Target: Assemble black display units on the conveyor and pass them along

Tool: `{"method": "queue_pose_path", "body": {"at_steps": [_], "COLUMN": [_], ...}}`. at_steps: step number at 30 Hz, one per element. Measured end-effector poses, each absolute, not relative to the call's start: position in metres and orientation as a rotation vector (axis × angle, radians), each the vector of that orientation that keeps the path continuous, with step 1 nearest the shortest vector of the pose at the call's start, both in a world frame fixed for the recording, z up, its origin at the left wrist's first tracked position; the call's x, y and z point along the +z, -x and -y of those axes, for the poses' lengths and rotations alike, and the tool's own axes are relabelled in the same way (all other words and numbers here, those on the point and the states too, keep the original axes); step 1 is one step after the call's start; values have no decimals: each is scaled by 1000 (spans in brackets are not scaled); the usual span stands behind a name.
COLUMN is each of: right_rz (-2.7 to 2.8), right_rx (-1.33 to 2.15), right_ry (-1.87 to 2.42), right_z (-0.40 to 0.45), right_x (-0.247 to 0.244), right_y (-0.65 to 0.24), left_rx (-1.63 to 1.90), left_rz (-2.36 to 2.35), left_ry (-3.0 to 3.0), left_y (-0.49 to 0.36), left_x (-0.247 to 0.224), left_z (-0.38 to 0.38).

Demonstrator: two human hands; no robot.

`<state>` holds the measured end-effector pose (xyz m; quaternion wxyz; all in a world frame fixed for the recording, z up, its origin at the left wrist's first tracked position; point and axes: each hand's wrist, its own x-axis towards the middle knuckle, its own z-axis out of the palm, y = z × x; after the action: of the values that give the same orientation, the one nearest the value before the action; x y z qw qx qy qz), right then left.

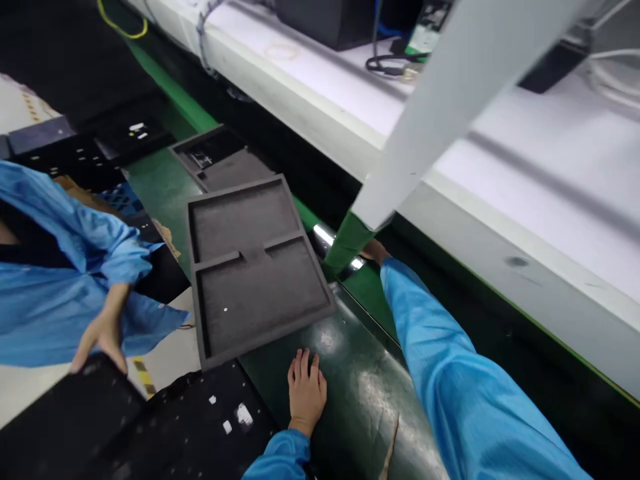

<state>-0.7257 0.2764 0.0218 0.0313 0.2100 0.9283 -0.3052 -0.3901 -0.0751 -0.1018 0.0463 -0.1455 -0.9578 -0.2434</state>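
Note:
My left hand (307,393) lies flat, palm down, on the green bench surface (345,373), its fingers stretched out and holding nothing. Just beyond it is a dark grey foam tray (260,300) with two shallow compartments and a small white speck in the nearer one. My right hand (375,251) reaches behind the green foot of a white upright post (425,127). Its fingers are hidden there, close to a dark glossy item (357,263) that reflects bright light; whether they grip it I cannot tell.
A second grey tray (235,170) with a black flat piece lies farther back. At left, a co-worker in a blue smock rests a hand (103,333) on a black box (75,413). A white raised shelf (320,113) with cables and devices runs along the right.

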Motion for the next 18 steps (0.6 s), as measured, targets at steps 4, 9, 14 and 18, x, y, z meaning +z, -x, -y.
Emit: {"method": "queue_pose_path", "body": {"at_steps": [4,9,14,18], "right_rz": [-2662,-2292,-1936,-1678], "right_rx": [-1324,-2108,-2513,-2537], "right_ry": [-870,-1172,-1388,-1863], "right_z": [-269,-253,-213,-168], "right_x": [49,57,41,27], "right_y": [654,455,207,52], "left_rx": [-761,-957,-1144,-981], "left_rz": [2915,2868,2820,2886], "left_ry": [469,467,484,464], "left_y": [388,394,357,295], "left_x": [-100,-94,-86,-83], "left_z": [80,88,123,186]}}
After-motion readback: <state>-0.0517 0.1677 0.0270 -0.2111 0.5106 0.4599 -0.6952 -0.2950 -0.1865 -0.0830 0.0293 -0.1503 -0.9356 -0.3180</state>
